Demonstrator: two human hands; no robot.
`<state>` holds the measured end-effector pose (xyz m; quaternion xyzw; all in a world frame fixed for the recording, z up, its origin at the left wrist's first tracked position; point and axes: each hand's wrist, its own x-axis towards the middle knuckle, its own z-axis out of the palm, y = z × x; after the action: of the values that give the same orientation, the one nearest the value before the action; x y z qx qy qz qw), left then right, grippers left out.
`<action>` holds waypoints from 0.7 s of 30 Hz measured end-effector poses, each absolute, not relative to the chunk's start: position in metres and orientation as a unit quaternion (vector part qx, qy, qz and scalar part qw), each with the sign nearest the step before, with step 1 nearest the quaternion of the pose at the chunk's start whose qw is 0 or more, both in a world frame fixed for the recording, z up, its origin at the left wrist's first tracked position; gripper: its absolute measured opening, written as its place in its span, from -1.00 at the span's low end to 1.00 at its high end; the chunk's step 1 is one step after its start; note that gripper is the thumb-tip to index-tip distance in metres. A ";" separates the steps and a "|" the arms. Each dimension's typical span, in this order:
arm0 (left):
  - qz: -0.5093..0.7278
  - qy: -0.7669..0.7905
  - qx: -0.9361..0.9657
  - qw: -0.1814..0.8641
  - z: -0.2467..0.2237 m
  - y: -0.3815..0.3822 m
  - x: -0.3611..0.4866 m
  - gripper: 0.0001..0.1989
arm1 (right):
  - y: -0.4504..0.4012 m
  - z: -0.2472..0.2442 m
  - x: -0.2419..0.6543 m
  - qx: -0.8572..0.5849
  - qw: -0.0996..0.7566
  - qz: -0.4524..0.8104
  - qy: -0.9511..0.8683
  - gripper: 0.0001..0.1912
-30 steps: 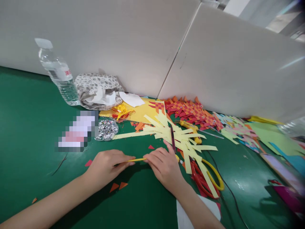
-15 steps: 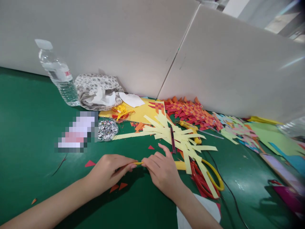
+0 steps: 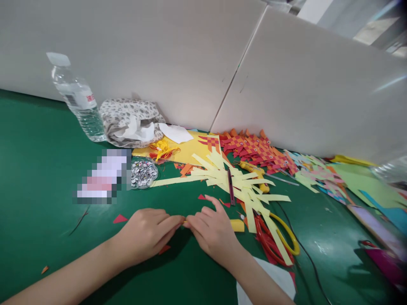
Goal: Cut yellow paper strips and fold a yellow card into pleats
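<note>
A yellow paper strip (image 3: 237, 225) runs behind my right hand, its free end sticking out on the right. My left hand (image 3: 151, 232) pinches the strip's left part, fingertips pressed together. Against it, my right hand (image 3: 210, 232) is closed on the same strip, with one finger raised. Only a sliver of yellow shows between the two hands; the fingers hide the rest. Pale yellow strips (image 3: 222, 174) lie in a loose pile beyond my right hand, with a dark red cutter (image 3: 230, 187) on top.
Red-handled scissors (image 3: 265, 241) and yellow-handled scissors (image 3: 291, 235) lie right of my hands. Behind are woven paper fish (image 3: 254, 148), a yellow glue gun (image 3: 259, 173), googly eyes (image 3: 143, 173), a phone (image 3: 103, 176) and a bottle (image 3: 79, 99). A black cable (image 3: 307, 250) curves at right.
My hands have come closer together, so less of the strip shows between them. The strip's right end has shifted slightly left, and my left hand now covers one orange scrap.
</note>
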<state>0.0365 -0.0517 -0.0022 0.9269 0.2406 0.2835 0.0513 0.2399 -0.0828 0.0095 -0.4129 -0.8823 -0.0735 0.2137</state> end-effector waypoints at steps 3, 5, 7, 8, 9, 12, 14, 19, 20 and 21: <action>0.301 0.250 0.920 0.008 -0.005 -0.049 0.033 -0.82 | -0.078 0.009 0.243 -0.437 0.221 -0.054 -0.870 -0.81; 0.320 0.272 0.907 -0.005 -0.006 -0.046 0.030 -0.82 | -0.074 0.011 0.248 -0.464 0.233 -0.052 -0.853 -0.80; 0.342 0.292 0.893 0.002 -0.004 -0.042 0.027 -0.82 | -0.072 0.013 0.254 -0.479 0.249 -0.063 -0.839 -0.80; 0.340 0.301 0.891 0.005 -0.003 -0.041 0.027 -0.83 | -0.071 0.014 0.256 -0.481 0.257 -0.071 -0.835 -0.79; 0.335 0.307 0.891 0.006 -0.002 -0.041 0.027 -0.84 | -0.071 0.014 0.258 -0.478 0.262 -0.078 -0.834 -0.78; 0.295 0.309 0.904 -0.011 0.000 -0.040 0.029 -0.84 | -0.072 0.016 0.258 -0.461 0.262 -0.087 -0.844 -0.78; 0.278 0.298 0.912 -0.039 0.002 -0.041 0.031 -0.80 | -0.073 0.016 0.255 -0.448 0.257 -0.081 -0.853 -0.78; 0.281 0.293 0.910 -0.080 0.005 -0.040 0.029 -0.75 | -0.074 0.019 0.253 -0.445 0.263 -0.119 -0.848 -0.79; 0.280 0.295 0.910 -0.081 0.005 -0.040 0.029 -0.75 | -0.074 0.020 0.254 -0.456 0.258 -0.135 -0.841 -0.73; 0.278 0.296 0.910 -0.080 0.005 -0.040 0.029 -0.75 | -0.073 0.021 0.255 -0.470 0.251 -0.148 -0.833 -0.66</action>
<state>0.0288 -0.0398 0.0053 0.9103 0.2958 0.2780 -0.0803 0.2549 -0.0732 0.0208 -0.4705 -0.8328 -0.1481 0.2512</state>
